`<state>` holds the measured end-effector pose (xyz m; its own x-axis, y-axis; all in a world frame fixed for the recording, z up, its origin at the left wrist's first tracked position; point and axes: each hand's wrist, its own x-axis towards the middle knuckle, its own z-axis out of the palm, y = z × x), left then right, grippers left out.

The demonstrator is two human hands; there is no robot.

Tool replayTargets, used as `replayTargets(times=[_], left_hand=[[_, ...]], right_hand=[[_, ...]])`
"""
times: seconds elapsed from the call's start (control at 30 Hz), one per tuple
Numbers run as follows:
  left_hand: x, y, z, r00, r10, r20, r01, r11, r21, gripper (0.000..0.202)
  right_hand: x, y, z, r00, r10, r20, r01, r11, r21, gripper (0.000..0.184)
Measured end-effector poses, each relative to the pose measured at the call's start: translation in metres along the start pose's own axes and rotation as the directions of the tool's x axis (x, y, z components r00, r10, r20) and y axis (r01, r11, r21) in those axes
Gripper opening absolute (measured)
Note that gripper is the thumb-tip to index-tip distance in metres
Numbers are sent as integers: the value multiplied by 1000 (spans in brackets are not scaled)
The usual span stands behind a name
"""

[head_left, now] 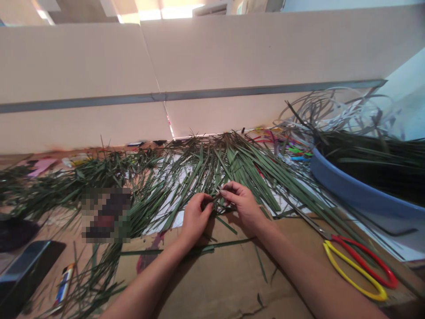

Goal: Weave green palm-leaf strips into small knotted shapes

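Observation:
My left hand is closed, thumb and fingers pinching a narrow green leaf strip. Close beside it, my right hand pinches the same small piece of leaf work between thumb and fingertips. How the strip is folded or joined there is too small to make out. Both hands sit over the far edge of a brown cardboard sheet. A long leaf strip lies across the cardboard below my wrists. Beyond my fingers spreads a heap of long green leaf strips.
Scissors with red and yellow handles lie at the right. A blue tub of leaf strips stands behind them, with white strapping coils beyond. Left are a lighter, a dark phone-like object and more cut leaves. A pale wall closes the back.

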<state>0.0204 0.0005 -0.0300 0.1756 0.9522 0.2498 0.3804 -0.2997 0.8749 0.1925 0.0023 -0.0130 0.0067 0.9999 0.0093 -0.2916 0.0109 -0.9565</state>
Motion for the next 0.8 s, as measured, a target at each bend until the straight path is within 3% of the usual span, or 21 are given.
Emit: replayTargets(times=[0.17,0.37,0.5,0.67,0.8], left_hand=[[0,0,-4,1000,-26,4,26,997,-76,12],[-5,6,-7,998,-39,52,45,994,-105,11],[-6,5,-6,990,-112,90,129,970,-206,6],[-4,3,-4,969,-207,132,244,875,-419,9],[-4,6,-8,945,-251,209,324,804,-499,10]], right_hand=[[-5,-3,4,985,96,146,-109,990,88,32],[-2,2,1,978,159,134,-171,982,81,34],[-1,5,-1,983,119,138,-115,993,-32,27],[-7,-1,3,970,69,233,-35,989,-145,19],[-11,-10,4,970,36,239,20,974,-226,13]])
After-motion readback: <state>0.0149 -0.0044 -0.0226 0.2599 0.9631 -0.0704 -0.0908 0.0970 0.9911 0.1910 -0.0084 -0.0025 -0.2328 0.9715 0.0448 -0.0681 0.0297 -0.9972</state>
